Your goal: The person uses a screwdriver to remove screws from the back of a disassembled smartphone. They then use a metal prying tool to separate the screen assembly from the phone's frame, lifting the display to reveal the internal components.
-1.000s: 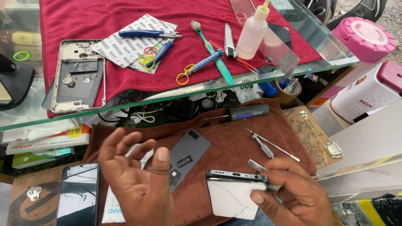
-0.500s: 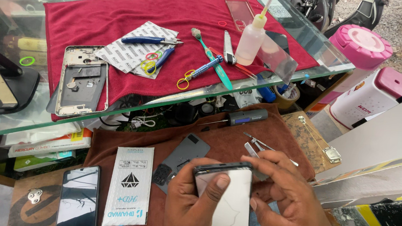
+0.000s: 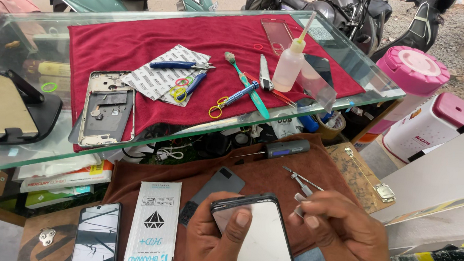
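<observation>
My left hand (image 3: 215,239) grips a phone screen panel (image 3: 259,237) with a dark rim and a pale, cracked face, its thumb pressed on the glass near the top left corner. My right hand (image 3: 345,239) sits at the panel's right edge and pinches a small metal tool tip (image 3: 299,205) by the top right corner. Both hands hover over a brown cloth (image 3: 261,174) on the lower work surface. Metal tweezers (image 3: 301,181) lie on the cloth just above my right hand. A dark grey back cover (image 3: 216,185) rests on the cloth behind the panel.
A white screen-guard packet (image 3: 152,226) and a cracked black phone (image 3: 96,234) lie at lower left. A glass shelf (image 3: 26,147) above carries a red towel (image 3: 156,36) with a phone frame (image 3: 107,107), pliers, scissors, a brush and a squeeze bottle (image 3: 289,66). Pink-lidded jugs (image 3: 413,70) stand at right.
My left hand, open and apart a second ago, has closed on the panel. The panel has turned from edge-on to face-up, and both hands have drawn together on it.
</observation>
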